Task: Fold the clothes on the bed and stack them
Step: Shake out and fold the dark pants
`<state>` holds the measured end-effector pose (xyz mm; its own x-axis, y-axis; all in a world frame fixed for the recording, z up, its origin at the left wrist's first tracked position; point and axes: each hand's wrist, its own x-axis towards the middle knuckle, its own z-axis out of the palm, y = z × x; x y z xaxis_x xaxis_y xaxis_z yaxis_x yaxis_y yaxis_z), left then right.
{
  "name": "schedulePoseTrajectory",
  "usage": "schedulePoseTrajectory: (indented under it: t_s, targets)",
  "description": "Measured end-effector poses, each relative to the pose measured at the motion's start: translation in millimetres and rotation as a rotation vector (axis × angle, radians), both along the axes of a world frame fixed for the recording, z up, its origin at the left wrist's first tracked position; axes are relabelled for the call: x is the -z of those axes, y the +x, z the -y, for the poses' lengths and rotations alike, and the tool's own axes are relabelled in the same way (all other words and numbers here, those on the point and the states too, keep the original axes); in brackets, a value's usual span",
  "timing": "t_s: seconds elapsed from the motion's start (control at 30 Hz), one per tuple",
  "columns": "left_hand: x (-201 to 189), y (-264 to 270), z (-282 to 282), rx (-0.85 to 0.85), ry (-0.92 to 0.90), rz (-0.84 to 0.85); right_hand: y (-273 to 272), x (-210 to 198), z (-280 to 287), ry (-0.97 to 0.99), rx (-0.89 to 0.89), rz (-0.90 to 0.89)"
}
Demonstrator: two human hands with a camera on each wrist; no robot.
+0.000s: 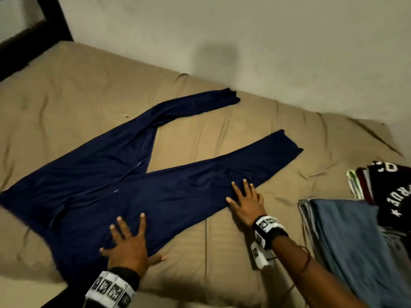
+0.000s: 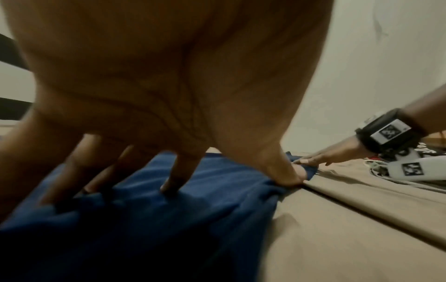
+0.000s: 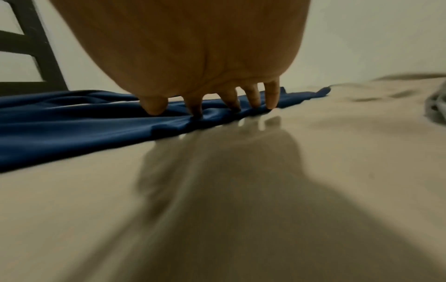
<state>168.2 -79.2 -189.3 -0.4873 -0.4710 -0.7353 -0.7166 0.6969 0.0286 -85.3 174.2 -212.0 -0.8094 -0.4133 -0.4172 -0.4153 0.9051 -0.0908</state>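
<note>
Navy blue trousers [image 1: 106, 174] lie spread flat on the tan bed [image 1: 200, 252], legs splayed toward the wall. My left hand [image 1: 130, 238] presses on the near leg close to its lower edge, fingers straight and spread; in the left wrist view its fingertips [image 2: 171, 186] dent the blue cloth [image 2: 144, 219]. My right hand [image 1: 245, 200] lies flat further along the same leg, fingers spread; in the right wrist view its fingertips [image 3: 271, 104] touch the blue fabric [image 3: 72, 129] at its edge. Neither hand grips anything.
A stack of folded clothes sits at the right edge: folded blue-grey jeans [image 1: 351, 236] and a black printed garment [image 1: 391, 192] on top of others. The wall [image 1: 266, 41] runs behind the bed, and a dark bed frame [image 1: 33, 34] stands at the far left.
</note>
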Motion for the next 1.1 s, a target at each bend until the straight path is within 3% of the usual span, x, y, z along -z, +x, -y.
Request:
schedulePoseTrajectory:
  t_s: [0.07,0.17,0.3,0.37,0.47,0.57,0.7,0.77,0.83,0.93,1.03,1.1]
  targets:
    - [-6,-14,3,-0.035,0.006,-0.042,-57,-4,-20,0.094,0.061,-0.043]
    - [-6,-48,4,0.059,-0.211,-0.247,-138,-6,-32,0.161,0.081,-0.077]
    - [17,-70,1,0.182,-0.218,-0.195,-217,-12,-40,0.161,0.045,0.091]
    - [30,-68,1,0.225,-0.232,-0.170,-248,-14,-55,0.142,0.070,0.116]
    - [30,-75,5,0.157,-0.194,-0.187,-275,-12,-71,0.134,0.177,0.099]
    - [17,-84,12,0.189,-0.147,-0.245,-300,4,-71,0.272,0.201,0.078]
    - [5,-82,28,0.216,-0.041,-0.167,-290,-26,-23,0.481,0.204,-0.071]
    - [-5,-69,49,0.166,-0.020,-0.311,-267,-53,27,0.514,-0.019,-0.270]
    - [-15,-45,86,-0.037,-0.058,-0.591,-229,-67,88,0.520,-0.225,-0.369]
    - [-21,15,169,-0.427,-0.305,-0.932,-172,-69,189,0.314,-0.531,-0.413]
    - [-19,63,242,-0.552,-0.451,-0.873,-117,-67,278,0.041,-0.756,-0.407]
    - [-9,75,273,-0.577,-0.421,-0.794,-94,-63,342,-0.120,-0.841,-0.402]
